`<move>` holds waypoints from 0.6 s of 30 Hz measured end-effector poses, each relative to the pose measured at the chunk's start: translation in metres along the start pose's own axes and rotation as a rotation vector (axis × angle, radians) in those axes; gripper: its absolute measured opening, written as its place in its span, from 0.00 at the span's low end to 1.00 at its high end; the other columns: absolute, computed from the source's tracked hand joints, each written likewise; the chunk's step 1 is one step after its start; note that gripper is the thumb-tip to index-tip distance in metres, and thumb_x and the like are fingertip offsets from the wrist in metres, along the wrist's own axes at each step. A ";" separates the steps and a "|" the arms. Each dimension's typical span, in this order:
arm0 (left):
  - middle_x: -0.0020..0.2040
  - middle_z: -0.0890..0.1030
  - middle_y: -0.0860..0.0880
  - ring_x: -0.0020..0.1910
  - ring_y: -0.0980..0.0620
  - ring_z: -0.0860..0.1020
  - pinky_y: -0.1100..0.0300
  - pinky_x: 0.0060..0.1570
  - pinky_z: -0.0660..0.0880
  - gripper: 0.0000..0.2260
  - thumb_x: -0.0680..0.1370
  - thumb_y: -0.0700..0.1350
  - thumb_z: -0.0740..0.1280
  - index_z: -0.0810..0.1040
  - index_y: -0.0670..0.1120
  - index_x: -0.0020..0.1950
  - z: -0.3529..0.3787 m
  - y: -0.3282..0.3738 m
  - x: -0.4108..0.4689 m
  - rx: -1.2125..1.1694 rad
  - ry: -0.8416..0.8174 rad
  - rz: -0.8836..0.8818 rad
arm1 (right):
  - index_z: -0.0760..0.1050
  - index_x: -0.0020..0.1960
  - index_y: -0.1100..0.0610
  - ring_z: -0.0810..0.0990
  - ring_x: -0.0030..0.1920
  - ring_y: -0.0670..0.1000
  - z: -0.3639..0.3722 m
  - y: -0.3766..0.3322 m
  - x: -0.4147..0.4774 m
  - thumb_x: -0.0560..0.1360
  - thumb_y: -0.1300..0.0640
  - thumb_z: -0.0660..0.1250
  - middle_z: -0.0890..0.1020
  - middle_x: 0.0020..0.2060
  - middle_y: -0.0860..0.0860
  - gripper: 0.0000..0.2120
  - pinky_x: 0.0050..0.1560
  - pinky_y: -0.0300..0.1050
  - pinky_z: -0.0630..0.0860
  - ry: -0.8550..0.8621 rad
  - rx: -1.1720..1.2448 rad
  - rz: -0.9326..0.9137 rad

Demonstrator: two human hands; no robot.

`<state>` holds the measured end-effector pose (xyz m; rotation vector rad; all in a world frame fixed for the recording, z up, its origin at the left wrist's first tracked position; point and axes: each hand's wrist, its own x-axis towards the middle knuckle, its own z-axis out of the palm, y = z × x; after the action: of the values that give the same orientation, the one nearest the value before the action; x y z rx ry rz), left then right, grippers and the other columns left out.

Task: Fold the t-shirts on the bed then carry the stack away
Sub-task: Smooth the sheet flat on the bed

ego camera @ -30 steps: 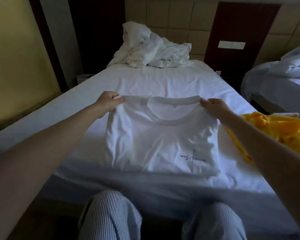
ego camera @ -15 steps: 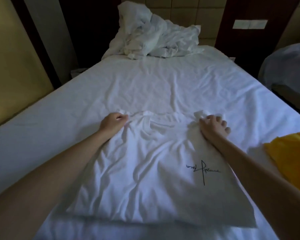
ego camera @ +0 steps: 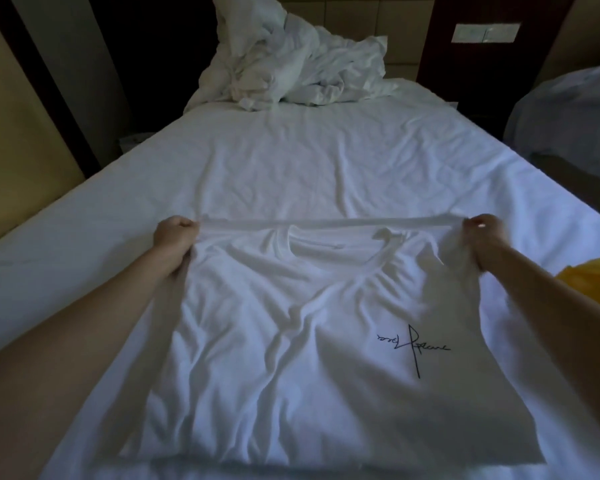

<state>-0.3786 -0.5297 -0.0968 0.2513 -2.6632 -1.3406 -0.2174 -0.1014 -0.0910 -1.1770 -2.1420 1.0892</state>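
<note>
A white t-shirt with a small black signature print on its chest is spread front up over the near part of the bed. My left hand grips its left shoulder corner. My right hand grips the right shoulder corner. The top edge between my hands is pulled taut and slightly raised; the collar sits just below it. A yellow garment lies at the right edge of the bed, mostly cut off by the frame.
A crumpled heap of white bedding lies at the head of the bed against the padded headboard. A second bed stands to the right across a dark gap. A yellow wall runs along the left.
The shirt was held up folded, then laid down on the bed. My hands have since moved apart, pulling the shoulder edge straight and taut. The view has tilted down and closer.
</note>
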 end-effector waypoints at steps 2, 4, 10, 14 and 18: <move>0.52 0.81 0.39 0.53 0.41 0.79 0.53 0.51 0.74 0.10 0.76 0.44 0.66 0.80 0.39 0.53 0.000 -0.006 -0.007 0.009 -0.045 0.045 | 0.73 0.59 0.63 0.77 0.56 0.63 -0.001 0.004 -0.006 0.76 0.54 0.64 0.78 0.55 0.64 0.16 0.47 0.47 0.71 -0.071 0.000 -0.018; 0.55 0.80 0.40 0.55 0.43 0.78 0.56 0.52 0.72 0.12 0.75 0.44 0.67 0.77 0.39 0.56 -0.004 -0.005 -0.018 0.010 -0.066 0.058 | 0.69 0.62 0.65 0.76 0.56 0.63 -0.003 0.004 -0.023 0.72 0.49 0.68 0.76 0.54 0.63 0.26 0.49 0.49 0.71 -0.121 -0.014 -0.070; 0.63 0.75 0.37 0.62 0.39 0.73 0.54 0.57 0.69 0.26 0.75 0.51 0.68 0.67 0.36 0.66 -0.032 -0.020 -0.075 0.071 -0.041 0.023 | 0.63 0.65 0.66 0.73 0.58 0.65 -0.027 0.028 -0.097 0.75 0.53 0.67 0.74 0.59 0.65 0.26 0.54 0.53 0.70 -0.141 -0.304 -0.097; 0.43 0.78 0.40 0.44 0.44 0.76 0.55 0.42 0.68 0.08 0.75 0.45 0.68 0.74 0.40 0.44 -0.051 -0.034 -0.112 0.150 -0.126 0.127 | 0.72 0.60 0.64 0.78 0.51 0.62 -0.048 0.037 -0.106 0.74 0.60 0.66 0.79 0.51 0.63 0.16 0.53 0.52 0.76 -0.183 -0.113 -0.028; 0.37 0.78 0.41 0.33 0.43 0.78 0.60 0.26 0.71 0.06 0.76 0.42 0.67 0.76 0.42 0.42 -0.071 -0.044 -0.134 0.107 -0.159 0.117 | 0.77 0.51 0.64 0.78 0.44 0.59 -0.073 0.049 -0.111 0.73 0.63 0.65 0.80 0.44 0.63 0.09 0.44 0.48 0.75 -0.091 -0.011 0.021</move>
<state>-0.2298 -0.5822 -0.0978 0.0002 -2.8338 -1.2329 -0.0840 -0.1493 -0.0909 -1.1781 -2.2114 1.1620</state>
